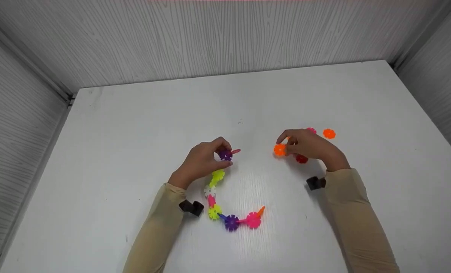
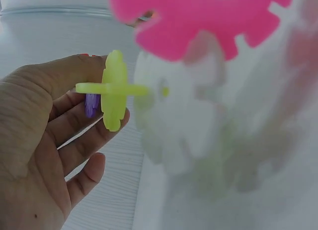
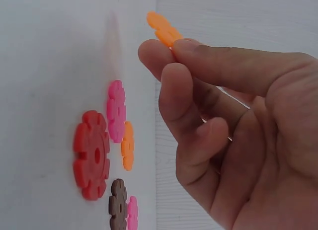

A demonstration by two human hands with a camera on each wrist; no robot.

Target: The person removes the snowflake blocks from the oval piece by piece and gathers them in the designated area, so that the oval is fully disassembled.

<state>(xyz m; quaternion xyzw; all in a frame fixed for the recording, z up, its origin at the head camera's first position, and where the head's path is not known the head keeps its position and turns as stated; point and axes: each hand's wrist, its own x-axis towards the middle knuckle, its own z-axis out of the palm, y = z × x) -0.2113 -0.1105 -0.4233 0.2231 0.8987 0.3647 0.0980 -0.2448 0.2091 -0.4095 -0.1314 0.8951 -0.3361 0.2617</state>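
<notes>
"Spotting any edges?"
"White tabletop (image 1: 153,110) spreads wide; its far edge (image 1: 210,77) crosses the upper frame, well beyond both hands."
"Loose pieces?"
"Right-wrist view shows five: two pink discs (image 3: 117,98), one red disc (image 3: 92,165), one loose orange disc (image 3: 127,153), one brown disc (image 3: 118,205)."
"And the hands?"
"Left hand (image 1: 204,157), mid-frame, pinches the purple disc (image 1: 225,156) above the curved chain (image 1: 232,223); right hand (image 1: 305,143), right of centre, pinches another orange disc (image 1: 279,150)."
</notes>
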